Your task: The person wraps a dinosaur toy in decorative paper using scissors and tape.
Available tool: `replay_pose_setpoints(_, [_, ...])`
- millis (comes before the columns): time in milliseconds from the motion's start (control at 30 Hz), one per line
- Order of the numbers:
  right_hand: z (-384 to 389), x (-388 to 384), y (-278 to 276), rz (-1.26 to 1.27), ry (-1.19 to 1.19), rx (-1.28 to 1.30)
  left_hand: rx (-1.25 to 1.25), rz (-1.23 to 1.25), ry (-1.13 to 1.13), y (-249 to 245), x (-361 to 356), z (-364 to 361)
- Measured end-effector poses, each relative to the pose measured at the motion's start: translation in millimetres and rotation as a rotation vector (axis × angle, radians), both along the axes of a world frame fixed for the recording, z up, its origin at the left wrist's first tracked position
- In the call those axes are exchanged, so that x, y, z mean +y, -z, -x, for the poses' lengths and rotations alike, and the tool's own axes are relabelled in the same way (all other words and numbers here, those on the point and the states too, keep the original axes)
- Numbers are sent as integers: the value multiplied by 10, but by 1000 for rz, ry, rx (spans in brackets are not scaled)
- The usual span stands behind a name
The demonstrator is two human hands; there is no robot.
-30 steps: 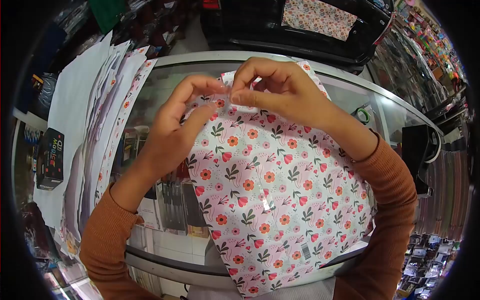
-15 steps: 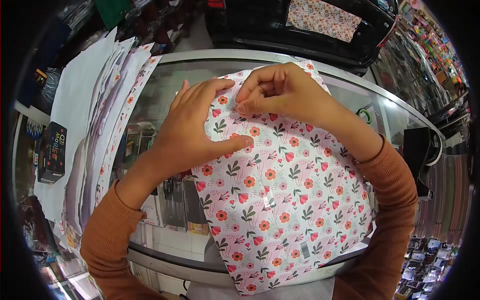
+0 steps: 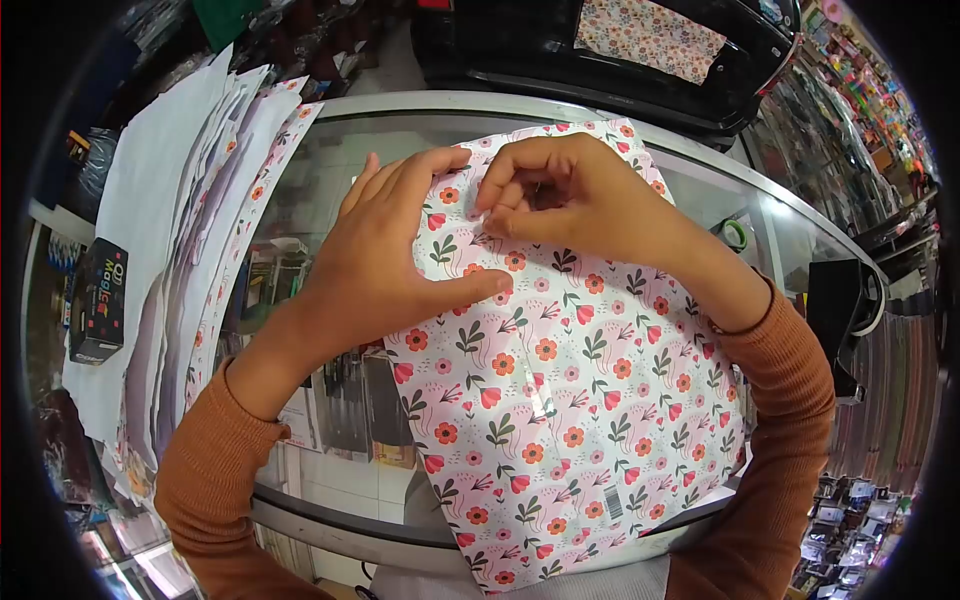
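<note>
A sheet of floral wrapping paper [image 3: 610,400], white with orange and pink flowers, lies over the glass counter and reaches past its near edge. My left hand [image 3: 385,255] rests on its upper left part, open, with the thumb stretched across the print. Just to the right, at the upper part of the paper, my right hand [image 3: 580,205] is closed in a pinch between thumb and fingertips. Whatever it pinches, if anything, is too small or hidden to make out. A shiny clear strip [image 3: 540,398] shows on the middle of the paper, and a barcode [image 3: 613,502] is printed lower down.
Large paper sheets [image 3: 165,190] are piled on the left, with a small black box [image 3: 98,300] on them. Right of the paper are a green ring [image 3: 734,234] and a black object [image 3: 838,320]. Beyond the counter's metal edge [image 3: 420,100] stands a large black object [image 3: 500,50].
My right hand has shifted slightly right and toward me, still pinched. My left hand stays spread on the paper. The whole view has moved a little.
</note>
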State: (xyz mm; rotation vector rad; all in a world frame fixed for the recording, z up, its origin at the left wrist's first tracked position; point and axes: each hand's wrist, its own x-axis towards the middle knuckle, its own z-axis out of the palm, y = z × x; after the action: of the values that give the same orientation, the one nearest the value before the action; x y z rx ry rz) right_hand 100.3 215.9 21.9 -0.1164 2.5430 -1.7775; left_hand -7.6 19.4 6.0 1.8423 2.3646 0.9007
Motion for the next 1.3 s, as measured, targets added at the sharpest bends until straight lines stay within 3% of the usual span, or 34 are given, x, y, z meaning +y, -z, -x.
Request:
replay_pose_setpoints(367, [-21,-75,17,-22,107,84,-43,3,2,2,-10,5])
replay_pose_setpoints(467, [-43,-133,-29,-188,158,113,-47,4,3,5,-9,7])
replay_pose_setpoints(767, [-68,-202,56,-252,157,315,-33,-6,7,19,-4,13])
replay_pose_setpoints(867, [-112,-224,-19,-367,130,254,-36,-6,9,15,-6,14])
replay_pose_setpoints(1067, [-108,-262,1,-512,115,384,-39,-6,7,23,-3,12])
replay_pose_setpoints(1300, [-74,-219,24,-510,107,499,-53,-3,-3,9,2,-7])
